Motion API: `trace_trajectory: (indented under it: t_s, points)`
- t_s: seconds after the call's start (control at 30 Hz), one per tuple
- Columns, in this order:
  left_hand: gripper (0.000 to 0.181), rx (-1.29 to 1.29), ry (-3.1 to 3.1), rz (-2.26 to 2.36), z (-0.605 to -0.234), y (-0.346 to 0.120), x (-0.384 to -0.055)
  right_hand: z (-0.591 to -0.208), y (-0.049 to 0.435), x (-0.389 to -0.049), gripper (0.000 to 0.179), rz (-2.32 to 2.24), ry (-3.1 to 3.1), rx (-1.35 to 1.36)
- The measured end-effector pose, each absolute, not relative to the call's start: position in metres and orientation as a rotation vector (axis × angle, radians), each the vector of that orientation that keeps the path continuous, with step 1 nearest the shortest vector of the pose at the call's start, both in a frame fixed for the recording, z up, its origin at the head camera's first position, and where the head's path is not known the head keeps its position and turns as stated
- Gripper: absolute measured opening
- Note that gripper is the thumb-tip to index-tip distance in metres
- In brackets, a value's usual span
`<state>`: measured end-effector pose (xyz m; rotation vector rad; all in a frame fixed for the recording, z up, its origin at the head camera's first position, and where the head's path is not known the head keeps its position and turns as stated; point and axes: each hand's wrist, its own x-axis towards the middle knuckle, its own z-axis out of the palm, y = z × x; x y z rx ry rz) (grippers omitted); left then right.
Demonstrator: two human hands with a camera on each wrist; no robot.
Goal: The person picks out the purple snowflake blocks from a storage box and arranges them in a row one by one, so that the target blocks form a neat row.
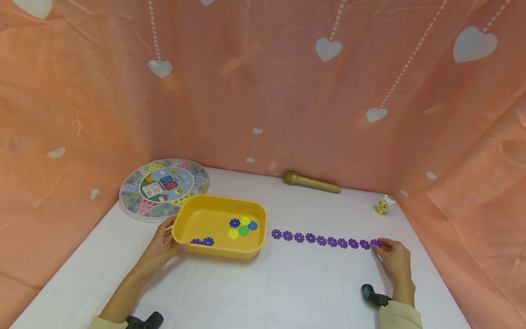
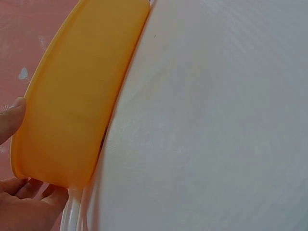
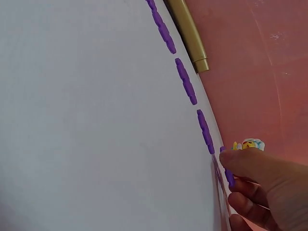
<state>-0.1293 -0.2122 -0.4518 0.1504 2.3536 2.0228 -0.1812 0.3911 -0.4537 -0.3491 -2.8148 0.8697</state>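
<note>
A shallow yellow plastic basin is on the left half of the table. My left hand grips its near left corner, thumb at the rim and fingers against the end wall. Inside lie dark blue, yellow, green and lighter blue flower-shaped discs. To the right of the basin, several purple flower discs form a line across the white tablecloth. At that line's right end my right hand pinches a purple flower disc between thumb and fingers.
Behind the basin, at the left, lies a round game box with a colourful lid. A gold microphone lies along the back edge. At the back right stands a small yellow-and-white figurine. Peach curtains with hearts surround the table.
</note>
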Motion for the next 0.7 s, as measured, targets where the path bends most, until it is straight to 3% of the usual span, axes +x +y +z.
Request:
trace_trajectory:
  t_s: [0.7]
  points:
    - [0.088,0.122,2.339,2.014,-0.4524,-0.2106,-0.1294,-0.4541,0.3906,-0.1799,0.041,0.890,-2.856,-0.352]
